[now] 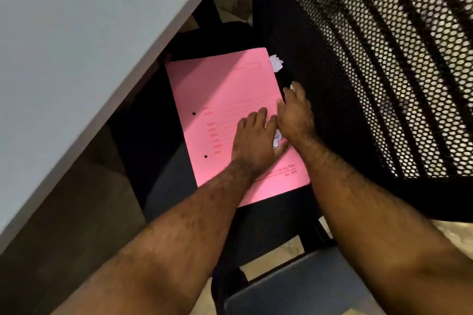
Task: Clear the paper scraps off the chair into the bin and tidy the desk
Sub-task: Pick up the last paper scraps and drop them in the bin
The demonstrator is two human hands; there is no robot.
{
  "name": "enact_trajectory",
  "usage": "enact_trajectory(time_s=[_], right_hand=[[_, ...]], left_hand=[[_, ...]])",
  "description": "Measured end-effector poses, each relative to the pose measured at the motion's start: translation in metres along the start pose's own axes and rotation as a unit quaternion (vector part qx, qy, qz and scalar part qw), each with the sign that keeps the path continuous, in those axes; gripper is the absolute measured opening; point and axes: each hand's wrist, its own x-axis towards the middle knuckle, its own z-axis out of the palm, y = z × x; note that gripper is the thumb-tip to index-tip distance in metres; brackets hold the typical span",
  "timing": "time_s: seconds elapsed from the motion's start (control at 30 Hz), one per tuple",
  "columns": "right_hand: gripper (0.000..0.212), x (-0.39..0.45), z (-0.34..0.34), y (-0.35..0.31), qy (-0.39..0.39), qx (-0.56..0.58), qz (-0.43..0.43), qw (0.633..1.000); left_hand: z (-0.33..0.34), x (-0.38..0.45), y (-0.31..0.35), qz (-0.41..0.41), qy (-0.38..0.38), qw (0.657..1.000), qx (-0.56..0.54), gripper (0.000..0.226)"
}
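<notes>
Overhead, a pale grey desk [76,46] fills the upper left, its edge running diagonally down past the chair. Right of it stands the black office chair [384,59], its mesh back rising at the right and its dark seat half tucked beneath the desk. On the seat lies a pink file folder [217,89], flat, printed with faint lines and punched with two holes near its left side.

Both forearms reach in from below and meet over the folder's right half. The left hand [253,140] lies palm down on the pink cover, fingers curled around a white paper scrap [277,138] that shows between the two hands. The right hand [297,115] sits just beside it at the folder's right edge, fingers bent, with a small white bit [291,88] peeking at its fingertips; whether it pinches that bit I cannot tell. Another crumpled scrap [276,62] rests on the seat, touching the folder's top right corner.
</notes>
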Motion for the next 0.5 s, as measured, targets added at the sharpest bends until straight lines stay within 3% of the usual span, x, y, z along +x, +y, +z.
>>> enact_trajectory(time_s=[0.2, 0.3, 0.4, 0.5], right_hand=[[0.027, -0.012, 0.009, 0.007, 0.091, -0.008, -0.037, 0.995], [0.019, -0.022, 0.012, 0.003, 0.11, -0.018, -0.041, 0.993], [0.019, -0.041, 0.02, 0.0, 0.124, -0.028, -0.071, 0.989], [0.033, -0.05, 0.026, -0.002, 0.11, -0.057, -0.131, 0.984]], left_hand=[[0.004, -0.005, -0.011, 0.081, 0.031, 0.996, 0.02, 0.028], [0.0, -0.012, -0.022, 0.106, 0.011, 0.994, 0.034, 0.025], [-0.01, -0.018, -0.037, 0.109, 0.007, 0.992, 0.057, 0.025], [-0.022, -0.02, -0.052, 0.097, 0.01, 0.993, 0.065, 0.017]])
